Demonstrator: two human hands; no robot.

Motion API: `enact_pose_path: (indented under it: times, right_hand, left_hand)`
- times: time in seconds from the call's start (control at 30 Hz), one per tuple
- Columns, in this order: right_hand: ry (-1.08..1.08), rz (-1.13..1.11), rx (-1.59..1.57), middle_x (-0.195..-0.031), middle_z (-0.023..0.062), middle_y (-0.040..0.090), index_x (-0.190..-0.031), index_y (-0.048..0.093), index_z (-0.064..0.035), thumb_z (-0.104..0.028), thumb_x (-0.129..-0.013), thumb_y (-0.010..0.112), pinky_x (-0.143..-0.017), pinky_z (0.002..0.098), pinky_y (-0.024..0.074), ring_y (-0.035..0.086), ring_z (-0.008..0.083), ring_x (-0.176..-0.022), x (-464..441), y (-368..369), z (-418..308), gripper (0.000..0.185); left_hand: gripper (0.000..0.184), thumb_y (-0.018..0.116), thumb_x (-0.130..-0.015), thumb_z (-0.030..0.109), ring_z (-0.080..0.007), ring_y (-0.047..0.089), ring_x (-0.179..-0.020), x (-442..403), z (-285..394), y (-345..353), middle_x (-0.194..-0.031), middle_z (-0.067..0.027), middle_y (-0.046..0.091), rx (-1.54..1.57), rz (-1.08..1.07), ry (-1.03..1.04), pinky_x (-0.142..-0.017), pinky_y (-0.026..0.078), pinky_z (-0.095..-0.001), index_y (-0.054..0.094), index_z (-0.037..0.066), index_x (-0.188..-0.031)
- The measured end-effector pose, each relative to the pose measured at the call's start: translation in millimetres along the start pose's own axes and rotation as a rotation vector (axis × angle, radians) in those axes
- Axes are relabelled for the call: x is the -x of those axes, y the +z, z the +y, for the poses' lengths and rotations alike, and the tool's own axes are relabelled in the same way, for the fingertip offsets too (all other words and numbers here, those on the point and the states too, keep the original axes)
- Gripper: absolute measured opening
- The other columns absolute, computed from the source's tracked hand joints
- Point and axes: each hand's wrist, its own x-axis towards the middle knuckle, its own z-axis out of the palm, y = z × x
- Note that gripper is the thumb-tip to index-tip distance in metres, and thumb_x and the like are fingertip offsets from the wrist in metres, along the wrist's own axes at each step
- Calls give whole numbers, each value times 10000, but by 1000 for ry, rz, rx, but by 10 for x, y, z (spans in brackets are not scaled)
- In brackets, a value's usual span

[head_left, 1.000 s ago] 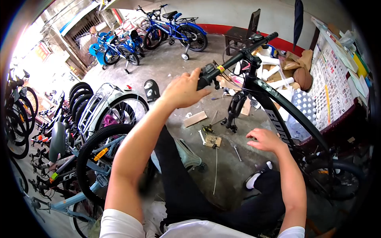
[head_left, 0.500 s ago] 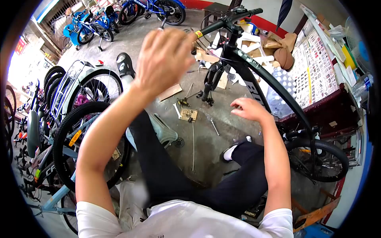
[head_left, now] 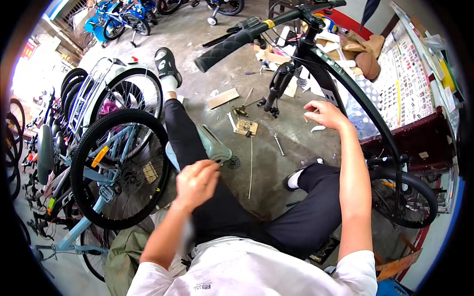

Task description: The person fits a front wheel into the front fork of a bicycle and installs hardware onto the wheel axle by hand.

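My left hand (head_left: 197, 185) hangs over my left thigh, slightly blurred. Its fingers are curled together, and I cannot make out whether anything small is in them. My right hand (head_left: 325, 114) is in front of the black bicycle frame (head_left: 340, 74), apparently holding nothing, with thumb and fingers a little apart. A white scrap (head_left: 318, 128) shows just below it. The bicycle's handlebar grip (head_left: 224, 51) points toward me at the upper middle. The fork (head_left: 280, 84) ends near the floor with no wheel in it; the rear wheel (head_left: 402, 197) is at the right.
Pliers (head_left: 240, 111), a small wooden board (head_left: 247, 127), a wrench (head_left: 279, 144) and a thin rod (head_left: 251, 167) lie on the floor between my legs. A loose-looking wheel (head_left: 118, 168) and parked bicycles crowd the left. Cardboard and a basketball (head_left: 367, 65) are piled at the back right.
My left hand has dropped from up by the handlebar to above my thigh, uncovering the grip. My right hand has moved slightly up and right in view. The view has shifted too.
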Motion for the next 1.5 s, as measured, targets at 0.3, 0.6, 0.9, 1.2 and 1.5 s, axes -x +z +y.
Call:
enact_pose_path:
  times: [0.3,0.6,0.9,1.2,1.5]
  right_hand:
    - [-60,-32,-50,-991,135,706,-1131,646,6,-291,-895,679,-682,324,534,672,185,-764,-226,60,6,381]
    - [-18,-25,-53,-1025,113,697,-1101,664,-13,-240,-879,689,-835,336,526,675,203,-937,-237,96,-13,318]
    - [-93,-29,40,-1001,148,706,-1073,663,-2,-272,-865,685,-831,359,530,689,255,-921,-309,155,27,342]
    - [-48,-39,15,-1040,133,696,-1102,652,-13,-280,-888,669,-845,345,520,675,231,-951,-248,152,28,343]
    - [-26,-50,10,-1032,128,704,-1111,651,-11,-273,-888,671,-859,343,517,677,227,-962,-199,98,33,344]
  left_hand:
    - [624,709,-855,236,-368,496,-1246,356,-1662,-2136,-1370,-205,500,-1051,236,-228,-1029,403,-461,460,35,-1391]
    - [568,464,-957,589,-383,656,-1007,751,-2457,-2774,-1126,-161,686,-1019,224,-930,-817,512,-480,634,105,-1203]
    - [547,497,-947,579,-369,669,-935,551,-2437,-2642,-1077,-159,690,-1083,225,-852,-767,519,-486,653,92,-1144]
    - [605,483,-936,615,-378,672,-925,413,-2444,-2554,-1055,-174,693,-1159,202,-821,-765,528,-495,664,71,-1129]
    - [624,468,-940,621,-355,670,-939,315,-2428,-2493,-1033,-168,692,-1175,176,-811,-768,530,-487,661,51,-1102]
